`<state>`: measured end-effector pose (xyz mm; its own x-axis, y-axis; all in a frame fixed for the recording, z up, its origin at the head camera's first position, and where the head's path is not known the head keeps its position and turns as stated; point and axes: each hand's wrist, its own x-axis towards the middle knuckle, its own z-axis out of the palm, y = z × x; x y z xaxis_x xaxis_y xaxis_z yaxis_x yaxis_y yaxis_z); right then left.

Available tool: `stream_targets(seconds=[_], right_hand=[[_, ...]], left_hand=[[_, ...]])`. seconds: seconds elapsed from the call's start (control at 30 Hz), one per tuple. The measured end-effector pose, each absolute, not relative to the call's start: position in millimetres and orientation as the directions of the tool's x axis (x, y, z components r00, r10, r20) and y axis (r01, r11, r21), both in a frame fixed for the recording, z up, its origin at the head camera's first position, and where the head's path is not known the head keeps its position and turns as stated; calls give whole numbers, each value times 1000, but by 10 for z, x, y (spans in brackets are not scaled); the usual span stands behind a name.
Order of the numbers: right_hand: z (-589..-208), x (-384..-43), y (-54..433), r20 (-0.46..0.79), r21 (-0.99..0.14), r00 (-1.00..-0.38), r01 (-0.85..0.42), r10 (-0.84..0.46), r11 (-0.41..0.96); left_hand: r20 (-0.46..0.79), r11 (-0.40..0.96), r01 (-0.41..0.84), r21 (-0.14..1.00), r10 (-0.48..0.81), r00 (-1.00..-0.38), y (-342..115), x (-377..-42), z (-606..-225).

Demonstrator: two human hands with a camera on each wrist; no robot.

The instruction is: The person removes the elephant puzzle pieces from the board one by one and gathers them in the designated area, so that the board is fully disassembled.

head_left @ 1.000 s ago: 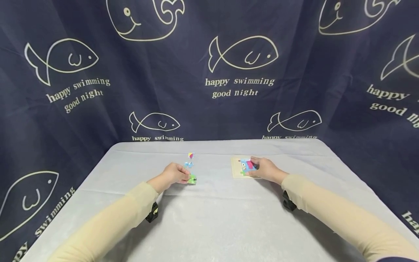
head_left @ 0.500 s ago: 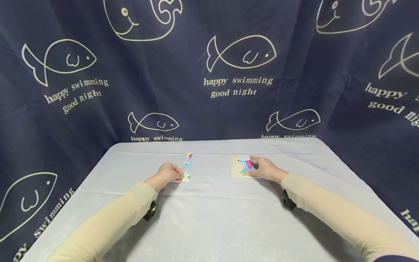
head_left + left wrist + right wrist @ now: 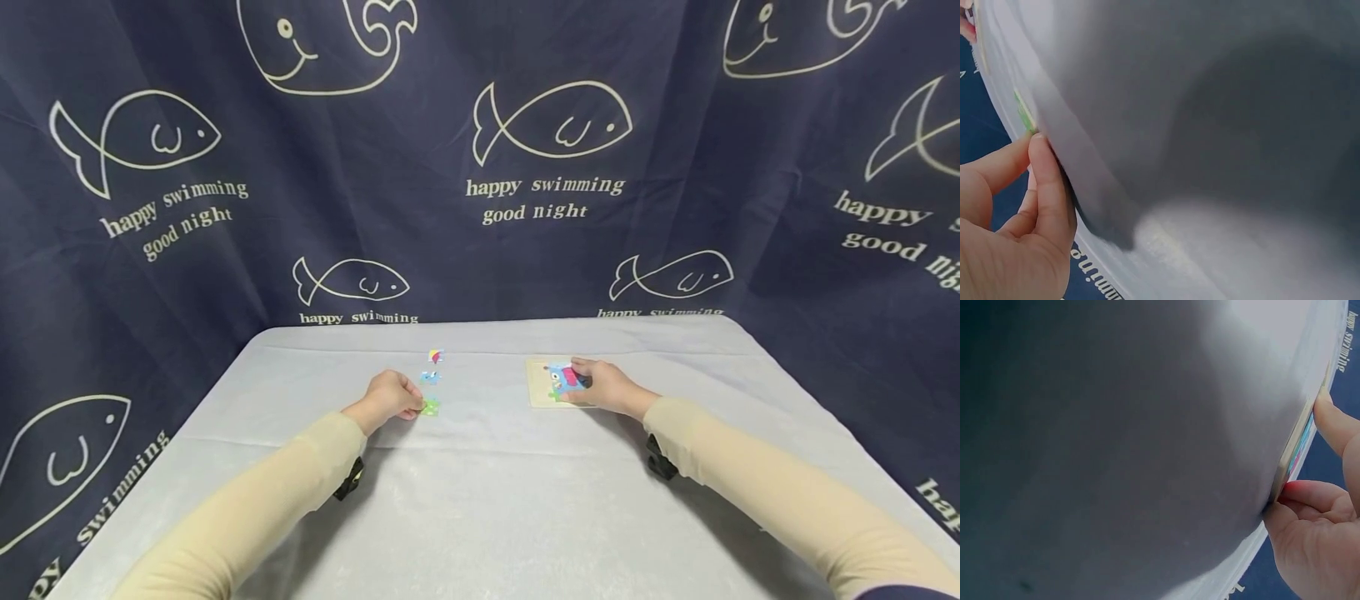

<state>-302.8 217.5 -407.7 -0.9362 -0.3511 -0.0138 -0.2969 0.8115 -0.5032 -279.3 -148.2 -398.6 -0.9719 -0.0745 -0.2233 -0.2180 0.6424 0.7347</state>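
Observation:
My left hand [image 3: 390, 395] pinches a green puzzle piece [image 3: 431, 407] between thumb and fingers, at the left of the table's middle. In the left wrist view the fingertips meet at one end of the green piece [image 3: 1024, 115]. My right hand [image 3: 611, 388] grips the right side of a pale wooden puzzle board [image 3: 537, 388], its fingers spanning part of the picture. Pieces in blue and pink [image 3: 568, 377] lie in that board, partly hidden by the hand. The right wrist view shows thumb and fingers at the edge of the board [image 3: 1296, 445].
Just beyond the left hand lie a blue puzzle piece [image 3: 430, 377] and a yellow and red piece [image 3: 436, 356], in a rough column. A light grey cloth covers the table [image 3: 480, 508]. A dark blue curtain [image 3: 442, 275] with fish drawings hangs behind it.
My left hand has moved slightly left with the green piece, and the piece has turned in its fingers. The right hand stays on the board.

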Motion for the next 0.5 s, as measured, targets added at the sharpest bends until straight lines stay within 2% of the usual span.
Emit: stream_targets(seconds=[0.5], right_hand=[[-4104, -3053, 2206, -19, -515, -934, -296, -356, 805]], left_hand=[[-265, 604, -251, 757, -66, -962, -1496, -2781, -3976]])
